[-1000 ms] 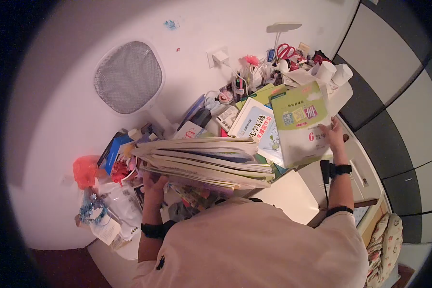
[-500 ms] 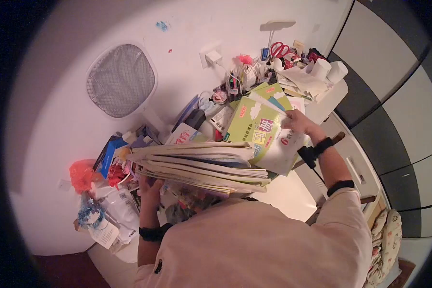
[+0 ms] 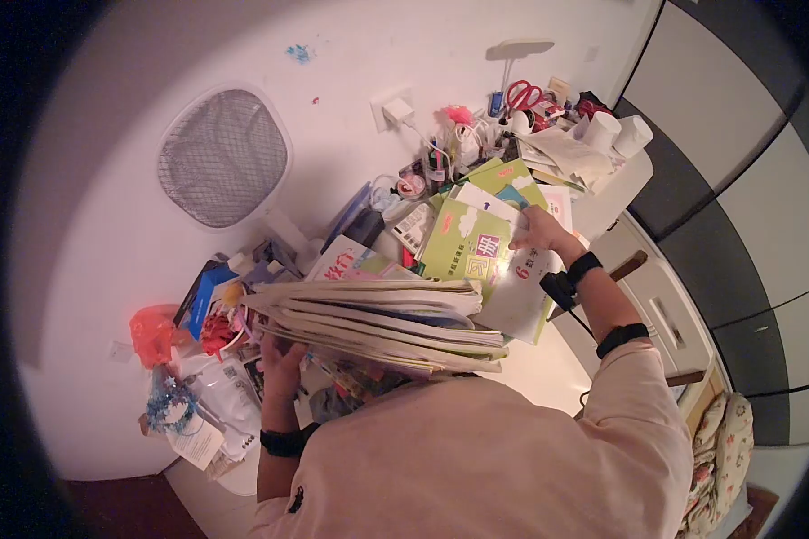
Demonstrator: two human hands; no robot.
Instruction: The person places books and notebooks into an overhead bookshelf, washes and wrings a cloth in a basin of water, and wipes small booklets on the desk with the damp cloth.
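Note:
My left hand [image 3: 281, 361] grips a thick stack of books and papers [image 3: 386, 328] from its left end. The pages fan out to the right, and most of my fingers are hidden under the stack. My right hand [image 3: 546, 235] is closed at the upper right edge of a green workbook [image 3: 451, 241] with a white cloud design. Partly under that hand is a white book with a large red 6 [image 3: 521, 283]. Another green booklet [image 3: 508, 172] lies behind them. A book with pink lettering [image 3: 349, 260] lies just beyond the stack.
A white desk [image 3: 539, 370] runs along the wall, crowded with clutter. At the far end are red-handled scissors [image 3: 523, 94] and paper rolls [image 3: 632, 136]. An orange plastic bag [image 3: 155, 336] and blue tinsel [image 3: 171, 402] are on the left. A round mesh panel [image 3: 225, 157] stands near the wall.
My right hand has shifted a little left and down with the green workbook, and more of a white sheet shows behind it. The stack in my left hand sits slightly lower.

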